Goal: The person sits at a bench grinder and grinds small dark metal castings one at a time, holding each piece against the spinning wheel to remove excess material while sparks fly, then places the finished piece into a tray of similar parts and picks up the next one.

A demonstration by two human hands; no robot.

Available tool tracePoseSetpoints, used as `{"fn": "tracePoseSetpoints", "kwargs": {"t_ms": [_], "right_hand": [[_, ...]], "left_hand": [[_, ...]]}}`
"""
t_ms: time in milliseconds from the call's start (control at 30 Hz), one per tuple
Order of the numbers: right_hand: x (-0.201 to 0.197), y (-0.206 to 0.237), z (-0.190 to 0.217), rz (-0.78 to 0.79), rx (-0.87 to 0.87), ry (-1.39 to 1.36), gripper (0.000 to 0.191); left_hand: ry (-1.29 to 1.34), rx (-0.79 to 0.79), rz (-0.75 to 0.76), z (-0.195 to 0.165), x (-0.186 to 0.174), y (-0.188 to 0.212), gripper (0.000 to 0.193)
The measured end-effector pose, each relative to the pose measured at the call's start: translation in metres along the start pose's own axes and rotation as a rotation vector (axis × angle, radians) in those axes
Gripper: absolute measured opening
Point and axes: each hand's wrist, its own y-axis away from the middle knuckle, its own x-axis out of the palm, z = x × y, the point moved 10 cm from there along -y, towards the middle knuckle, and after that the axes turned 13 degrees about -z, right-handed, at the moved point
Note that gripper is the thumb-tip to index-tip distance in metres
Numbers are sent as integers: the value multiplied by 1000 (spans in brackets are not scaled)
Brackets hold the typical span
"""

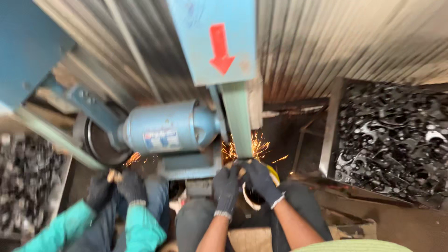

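My left hand (226, 189) and my right hand (261, 179), both in dark grey gloves, press a small metal piece (241, 170) against the grey sanding belt (238, 121) of a blue grinding machine (170, 128). Both hands grip the piece, which is mostly hidden by my fingers. Orange sparks (254, 147) fly out around the contact point. Below my hands sits a round yellow-rimmed object (272, 175), partly covered.
A co-worker in teal sleeves (140, 228) holds a part with gloved hands (119, 186) at the machine's left wheel (100, 142). A metal bin of dark forged parts (392, 140) stands at right, another pile (25, 172) at left. Corrugated wall behind.
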Motion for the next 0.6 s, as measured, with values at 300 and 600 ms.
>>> {"fn": "tracePoseSetpoints", "kwargs": {"t_ms": [300,600], "right_hand": [[-54,27,-34,-313,213,-246,27],[-10,39,-47,-37,580,-487,24]], "left_hand": [[337,71,189,-31,48,33,34],[43,253,29,-39,-5,29,36]]}}
